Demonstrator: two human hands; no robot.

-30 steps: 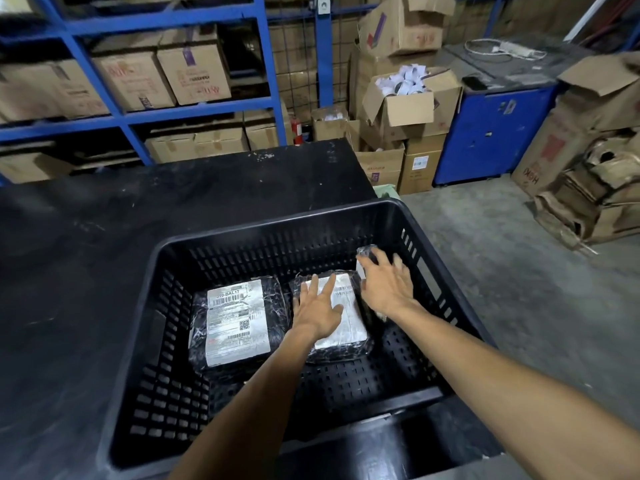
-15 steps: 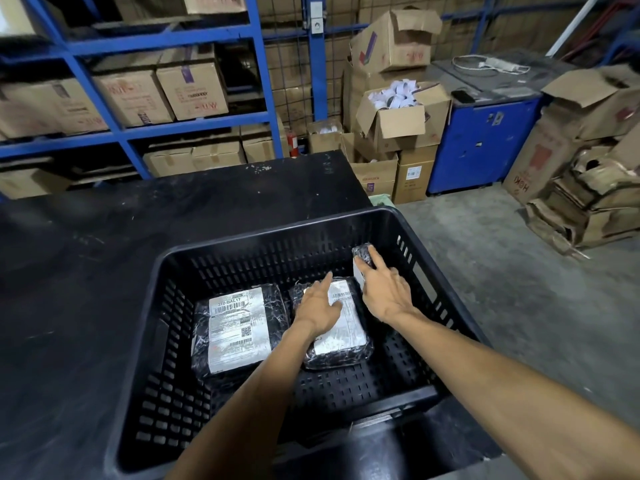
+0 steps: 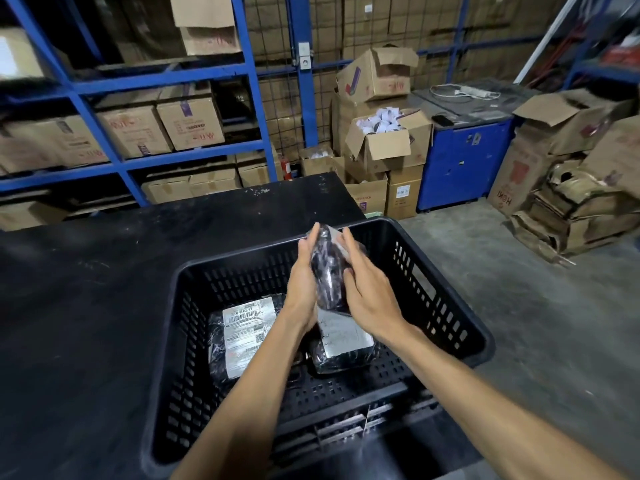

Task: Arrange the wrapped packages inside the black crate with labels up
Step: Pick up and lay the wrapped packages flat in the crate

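A black slotted crate (image 3: pixel 446 308) sits on the black table's right end. Two black-wrapped packages lie flat on its floor with white labels up: one on the left (image 3: pixel 240 336), one at the middle (image 3: pixel 343 341), partly hidden by my arms. Above the crate I hold a third, smaller wrapped package (image 3: pixel 327 268) upright on edge between both hands. My left hand (image 3: pixel 303 285) presses its left side and my right hand (image 3: pixel 369 292) grips its right side. A pale strip of label shows along its upper right edge.
The black table (image 3: pixel 104 289) stretches to the left and behind the crate. Blue shelving (image 3: pixel 194 79) with cardboard boxes stands beyond. Open boxes (image 3: pixel 384 147), a blue cabinet (image 3: pixel 460 164) and flattened cardboard (image 3: pixel 571 209) line the concrete floor at right.
Both hands left the crate floor and lifted the small package from the crate's right side up above the rim, turning it on edge. The camera view tilted upward.
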